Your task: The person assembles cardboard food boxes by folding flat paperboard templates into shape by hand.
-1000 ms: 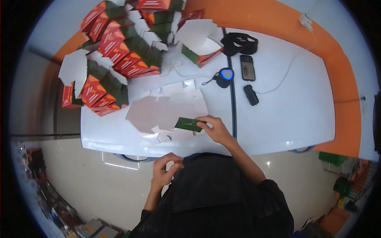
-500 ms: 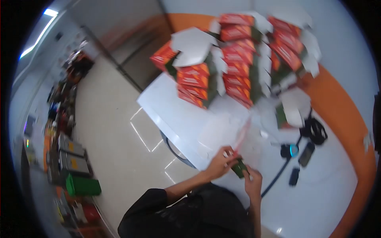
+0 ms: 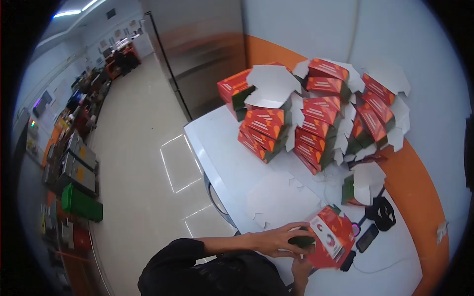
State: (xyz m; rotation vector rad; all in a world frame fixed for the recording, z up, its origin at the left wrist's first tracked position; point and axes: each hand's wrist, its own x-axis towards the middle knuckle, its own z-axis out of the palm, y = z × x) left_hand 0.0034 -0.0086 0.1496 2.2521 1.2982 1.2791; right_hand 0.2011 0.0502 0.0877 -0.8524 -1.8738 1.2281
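A red cardboard box with green sides and a printed white panel is in my hands, just above the table's near side. It looks partly folded. My left hand is closed on the box's left side, with its fingers over a green flap. Below it, my right hand grips the box's lower left edge, its fingers partly hidden. Beyond them an unfolded box blank lies flat on the table, white side up.
Stacks of folded red boxes with open white flaps stand at the back of the white table. One open box sits at the right, near a black strap and a dark phone-like device. A steel fridge stands behind.
The box in my hands has turned, from a narrow edge-on view to its broad red printed face. My hands have moved lower and closer together. The head view has shifted.
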